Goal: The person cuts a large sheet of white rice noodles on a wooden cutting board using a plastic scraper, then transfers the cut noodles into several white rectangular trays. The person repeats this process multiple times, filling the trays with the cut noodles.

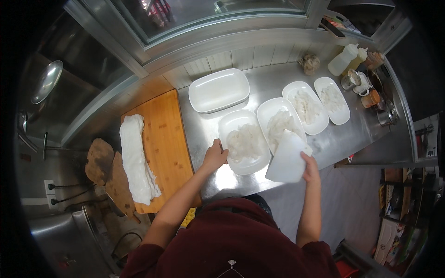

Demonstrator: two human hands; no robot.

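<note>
My left hand (215,155) is at the left edge of a white oval plate (247,168), its fingers on or right beside the rim. Translucent white sheets (245,141), like rice noodle, lie heaped on this plate. My right hand (310,168) grips a white flat scraper (290,158) by one corner. The scraper covers the lower part of a second plate (263,111), which bears similar noodle pieces (281,124). Farther right stand a third plate (321,127) and a smaller fourth plate (342,119), each with noodle pieces on it.
A stack of white dishes (219,91) stands at the back of the steel counter (200,130). Left is a wooden cutting board (166,139) with a long folded white noodle sheet (136,160). Squeeze bottles (343,59), jars (370,99) and a knotted plastic bag (310,64) crowd the back right.
</note>
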